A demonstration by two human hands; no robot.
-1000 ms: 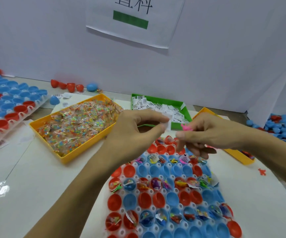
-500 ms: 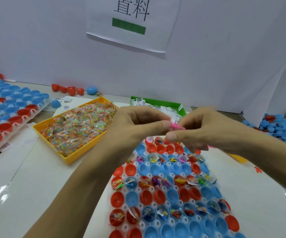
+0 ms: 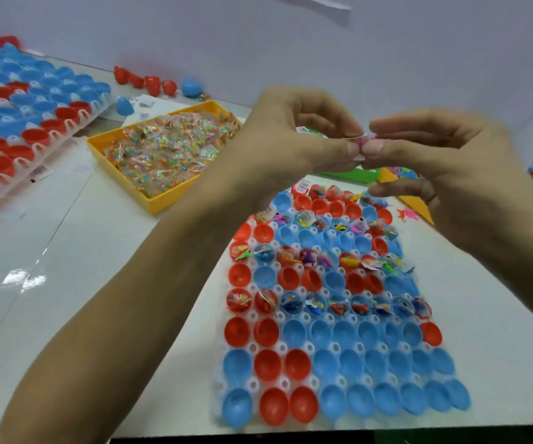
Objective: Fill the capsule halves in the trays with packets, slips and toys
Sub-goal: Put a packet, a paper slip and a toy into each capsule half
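Above the middle of the frame, in the one head view, the left hand (image 3: 294,139) and the right hand (image 3: 444,161) meet fingertip to fingertip over the far end of the near tray (image 3: 249,347). Both pinch the same small item (image 3: 362,143), pink and white; it is too blurred to say whether it is a toy, a slip or both together. Held up there between thumbs and forefingers, it is probably being folded or readied so that it fits a capsule half.

Below the hands, the tray lies lengthwise toward the bottom of the frame on the white surface (image 3: 82,251), within easy reach. Its red and blue halves sit open side up so that things can be dropped straight in. Filled rows (image 3: 323,304) alternate with bare ones, and the three nearest rows (image 3: 339,392) hold nothing visible, so the filling looks far from finished.

Left of centre, the yellow bin of packets (image 3: 162,149) sits just beyond the left forearm, presumably as a supply. A green bin (image 3: 351,174) and a second yellow bin (image 3: 412,200) show only partly behind the hands. A pink toy (image 3: 407,215) lies loose beside the tray's right edge.

At the upper left, another tray of halves (image 3: 28,116) rests well apart, with a few loose capsule pieces (image 3: 159,84) along the wall behind it.
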